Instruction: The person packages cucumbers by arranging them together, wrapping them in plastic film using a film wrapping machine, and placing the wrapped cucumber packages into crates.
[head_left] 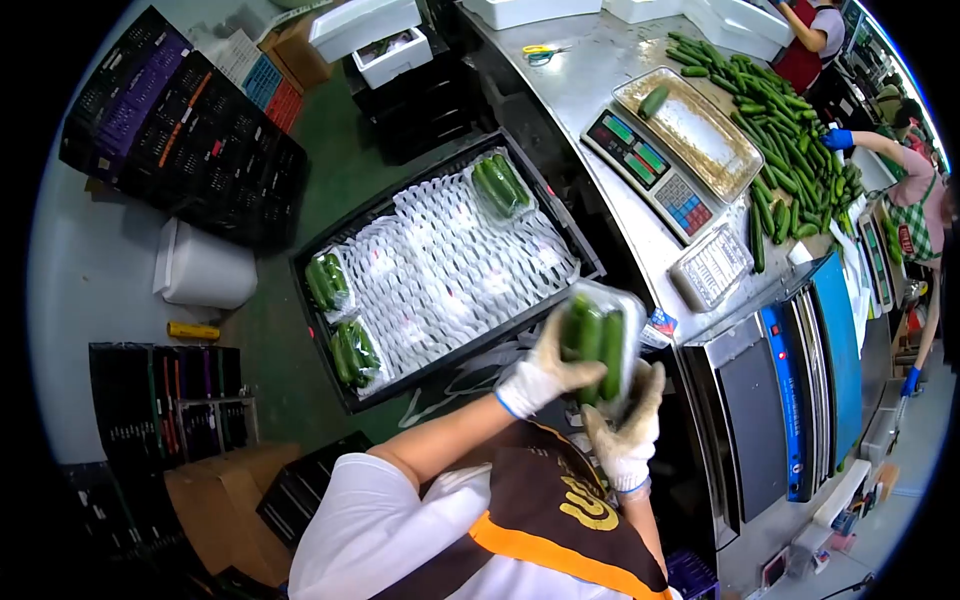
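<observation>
A film-wrapped white tray of cucumbers [603, 335] is tilted up between my gloved hands, in front of the black crate's near corner. My left hand [548, 372] is closed around its left side, with the thumb across the cucumbers. At the lower end, my right hand [628, 432] cups the tray between thumb and fingers. The black crate [478, 340] is lined with white foam netting [430, 250]. Inside it lie three wrapped cucumber packs: one at the far right corner [500, 185], and two on the left, upper [327, 282] and lower [352, 352].
Right of the crate, a steel table [570, 85] carries a scale [650, 170] with one cucumber, a cucumber heap [790, 130], stacked trays [712, 268], scissors [543, 54] and a wrapping machine [765, 400]. Co-workers stand beyond, one with a blue-gloved hand [838, 139]. Black crates [185, 130] stand left.
</observation>
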